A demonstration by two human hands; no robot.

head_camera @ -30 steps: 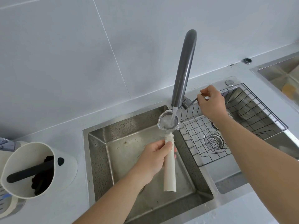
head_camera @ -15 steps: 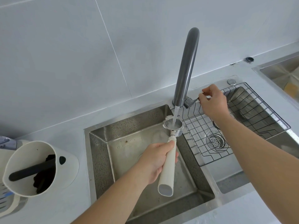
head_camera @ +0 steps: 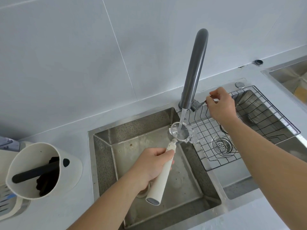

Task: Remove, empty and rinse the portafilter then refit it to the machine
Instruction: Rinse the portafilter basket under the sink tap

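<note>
The left hand (head_camera: 150, 165) is wrapped tight around the white handle of the portafilter (head_camera: 162, 171), gripping its upper half; the lower end of the handle sticks out below the fist toward the camera. The handle slants up and to the right to the metal basket (head_camera: 179, 132), which sits tilted over the back right corner of the left sink basin (head_camera: 106, 163). A stream of water (head_camera: 181, 120) from the tall grey tap (head_camera: 194, 70) falls into the basket and splashes over its right rim onto the edge of the wire rack (head_camera: 259, 117).

The right hand (head_camera: 219, 105) reaches over that rack, thumb and forefinger pinched on the thin tap lever (head_camera: 201, 102) just right of the tap's base; the other fingers are curled loosely.

The basket hangs clear of the basin floor and close to the divider between the 2 sections. The rest of the left basin is open, with its drain (head_camera: 144, 191) partly hidden under the left wrist. The rack lies in the shallower right section, and a round strainer (head_camera: 222, 146) shows through its wires.

On the counter left of the sink, well apart from the hands, stands a white tub (head_camera: 44, 170) with a black bar across its mouth and dark coffee grounds (head_camera: 46, 180) inside. A 2nd steel sink (head_camera: 289, 75) cuts the far right edge of the view.
</note>
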